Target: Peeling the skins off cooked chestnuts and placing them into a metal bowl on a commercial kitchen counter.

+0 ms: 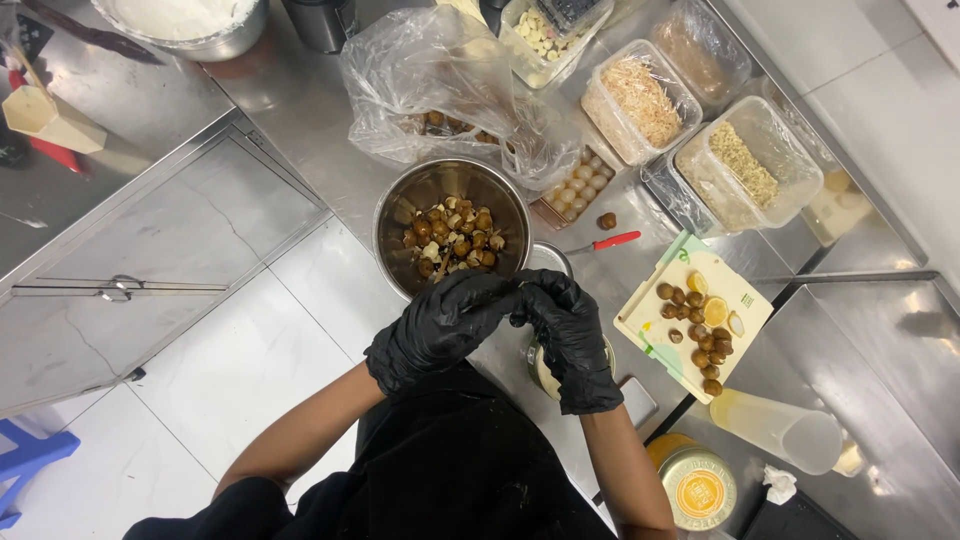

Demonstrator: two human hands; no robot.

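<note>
Both of my hands wear black gloves and meet just below a steel bowl [400, 205] filled with small brown round fruits and pale shell pieces. My left hand [437, 328] and my right hand [567, 335] have their fingertips pinched together on something small that the gloves hide. A small steel cup [549, 256] stands right behind my fingers. Under my right hand a round container [540, 368] partly shows.
A pale cutting board [745, 290] on the right carries brown fruits and peeled pieces. A red-handled knife [606, 242] lies next to it. Behind stand a crumpled plastic bag [440, 70], several clear tubs [640, 100], a tin can [697, 490] and a plastic cup [785, 432].
</note>
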